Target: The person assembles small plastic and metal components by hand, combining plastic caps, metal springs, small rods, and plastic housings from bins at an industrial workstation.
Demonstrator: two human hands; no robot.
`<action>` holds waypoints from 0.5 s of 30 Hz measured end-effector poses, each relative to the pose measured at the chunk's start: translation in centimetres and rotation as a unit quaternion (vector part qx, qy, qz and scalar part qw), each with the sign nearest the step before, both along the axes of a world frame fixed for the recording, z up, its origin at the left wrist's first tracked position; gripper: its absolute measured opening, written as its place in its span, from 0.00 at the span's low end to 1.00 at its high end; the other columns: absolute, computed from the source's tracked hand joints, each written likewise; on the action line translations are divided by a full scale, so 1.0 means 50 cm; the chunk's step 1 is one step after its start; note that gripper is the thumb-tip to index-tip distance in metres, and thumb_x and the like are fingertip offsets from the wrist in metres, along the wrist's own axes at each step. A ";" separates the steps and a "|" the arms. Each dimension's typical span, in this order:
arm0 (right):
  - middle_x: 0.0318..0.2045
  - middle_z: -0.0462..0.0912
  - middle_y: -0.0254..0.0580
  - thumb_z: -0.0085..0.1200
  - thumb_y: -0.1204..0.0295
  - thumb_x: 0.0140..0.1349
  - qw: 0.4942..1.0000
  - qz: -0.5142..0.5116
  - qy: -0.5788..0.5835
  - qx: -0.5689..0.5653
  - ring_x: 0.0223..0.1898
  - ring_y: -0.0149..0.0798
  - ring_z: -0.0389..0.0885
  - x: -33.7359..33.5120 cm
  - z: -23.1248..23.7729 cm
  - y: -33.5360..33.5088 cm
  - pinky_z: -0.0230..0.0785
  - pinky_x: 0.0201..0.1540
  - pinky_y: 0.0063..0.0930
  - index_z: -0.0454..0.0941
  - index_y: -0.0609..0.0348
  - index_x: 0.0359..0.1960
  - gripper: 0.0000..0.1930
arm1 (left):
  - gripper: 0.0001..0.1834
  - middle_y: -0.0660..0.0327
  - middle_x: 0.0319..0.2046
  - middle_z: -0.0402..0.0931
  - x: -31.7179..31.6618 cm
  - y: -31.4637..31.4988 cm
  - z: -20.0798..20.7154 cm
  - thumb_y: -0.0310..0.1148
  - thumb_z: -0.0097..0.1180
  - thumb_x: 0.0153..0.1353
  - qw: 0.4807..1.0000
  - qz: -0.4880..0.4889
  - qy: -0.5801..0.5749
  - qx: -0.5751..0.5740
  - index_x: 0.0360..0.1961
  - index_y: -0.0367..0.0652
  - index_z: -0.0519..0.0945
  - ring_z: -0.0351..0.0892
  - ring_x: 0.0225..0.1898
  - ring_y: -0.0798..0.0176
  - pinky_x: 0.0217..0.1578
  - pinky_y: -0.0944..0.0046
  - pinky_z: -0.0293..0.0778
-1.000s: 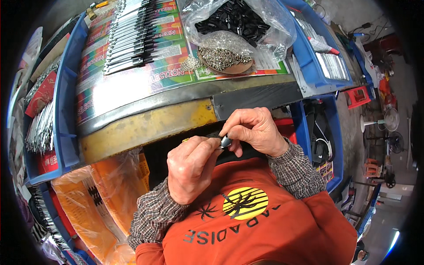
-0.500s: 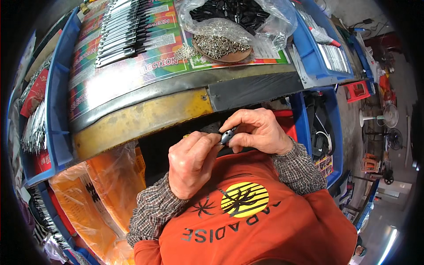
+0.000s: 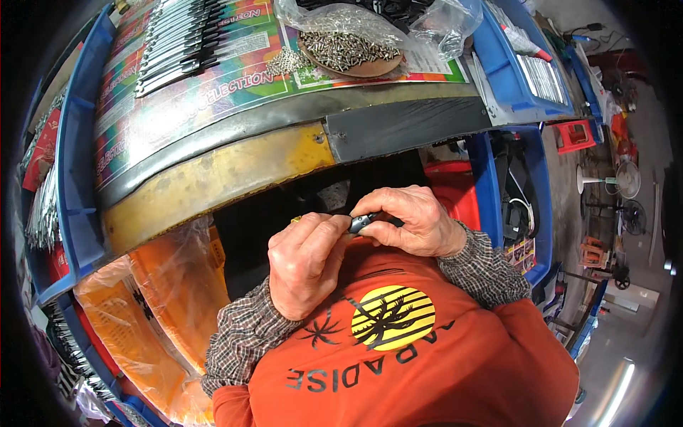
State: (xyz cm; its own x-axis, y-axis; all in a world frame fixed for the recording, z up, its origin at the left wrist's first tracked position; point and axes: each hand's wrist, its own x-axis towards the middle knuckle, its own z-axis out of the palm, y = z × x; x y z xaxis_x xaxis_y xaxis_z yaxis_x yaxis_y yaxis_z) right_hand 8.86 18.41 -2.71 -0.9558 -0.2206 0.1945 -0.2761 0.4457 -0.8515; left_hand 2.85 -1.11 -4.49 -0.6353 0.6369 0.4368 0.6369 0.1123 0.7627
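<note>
Both hands meet in front of my chest, just off the bench's front edge. Between their fingertips is a small grey and black part (image 3: 360, 224) with dark spots or holes on its side; its exact kind cannot be made out. My left hand (image 3: 304, 260) is closed, thumb and forefinger pinching the part's left end, which they cover. My right hand (image 3: 418, 220) pinches the black right end between thumb and bent fingers. On the bench lies a row of slim metal pieces with black ends (image 3: 174, 46). A heap of small metal pins (image 3: 345, 50) fills a round tray.
Loose silver bits (image 3: 286, 62) lie beside the tray, below a clear plastic bag (image 3: 445, 28) of black parts. Blue bins stand left (image 3: 78, 178) and right (image 3: 509, 53) on the bench. Orange plastic-wrapped material (image 3: 163, 299) sits lower left, a red container (image 3: 455, 196) under the bench.
My view has shifted slightly, so the bench sits higher and further left. The part has turned in my fingers, and more of its black end shows toward my right hand.
</note>
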 end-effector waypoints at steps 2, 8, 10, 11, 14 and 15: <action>0.30 0.79 0.44 0.59 0.75 0.58 1.000 -0.007 -0.010 -0.007 0.28 0.43 0.81 0.002 -0.002 -0.002 0.72 0.30 0.31 0.76 0.63 0.39 0.09 | 0.14 0.57 0.26 0.76 -0.002 -0.001 -0.001 0.18 0.65 0.44 1.000 -0.001 -0.004 -0.005 0.34 0.37 0.78 0.78 0.25 0.55 0.25 0.62 0.73; 0.30 0.80 0.42 0.58 0.75 0.60 0.998 -0.026 -0.039 -0.051 0.27 0.36 0.82 0.012 -0.009 -0.011 0.74 0.29 0.26 0.76 0.64 0.41 0.09 | 0.15 0.57 0.26 0.77 -0.002 -0.002 -0.002 0.18 0.66 0.42 1.000 0.005 0.012 -0.006 0.33 0.38 0.78 0.79 0.26 0.57 0.25 0.63 0.74; 0.30 0.80 0.41 0.58 0.75 0.60 0.998 -0.025 -0.038 -0.053 0.26 0.34 0.82 0.013 -0.010 -0.013 0.75 0.29 0.25 0.76 0.64 0.41 0.09 | 0.15 0.57 0.26 0.77 0.001 -0.004 -0.002 0.19 0.66 0.42 1.000 0.008 0.009 -0.013 0.33 0.38 0.78 0.80 0.26 0.57 0.26 0.63 0.75; 0.30 0.80 0.41 0.58 0.75 0.60 0.998 -0.027 -0.041 -0.051 0.26 0.34 0.82 0.014 -0.010 -0.012 0.74 0.29 0.25 0.76 0.64 0.41 0.09 | 0.14 0.57 0.26 0.77 0.004 -0.004 -0.004 0.19 0.66 0.42 1.000 0.015 0.010 -0.010 0.33 0.38 0.78 0.80 0.26 0.57 0.26 0.63 0.75; 0.29 0.81 0.41 0.59 0.75 0.60 0.997 -0.038 -0.039 -0.050 0.26 0.34 0.83 0.020 -0.018 -0.013 0.74 0.28 0.25 0.77 0.64 0.41 0.09 | 0.14 0.58 0.26 0.77 0.010 -0.003 -0.007 0.19 0.66 0.42 1.000 0.027 0.011 -0.007 0.33 0.38 0.78 0.80 0.26 0.58 0.26 0.63 0.75; 0.29 0.81 0.40 0.59 0.75 0.59 0.997 -0.048 -0.035 -0.053 0.25 0.34 0.83 0.022 -0.022 -0.014 0.74 0.28 0.25 0.77 0.64 0.41 0.09 | 0.14 0.58 0.26 0.77 0.011 -0.002 -0.008 0.20 0.67 0.42 0.999 0.031 0.013 -0.009 0.33 0.38 0.78 0.79 0.25 0.58 0.26 0.63 0.74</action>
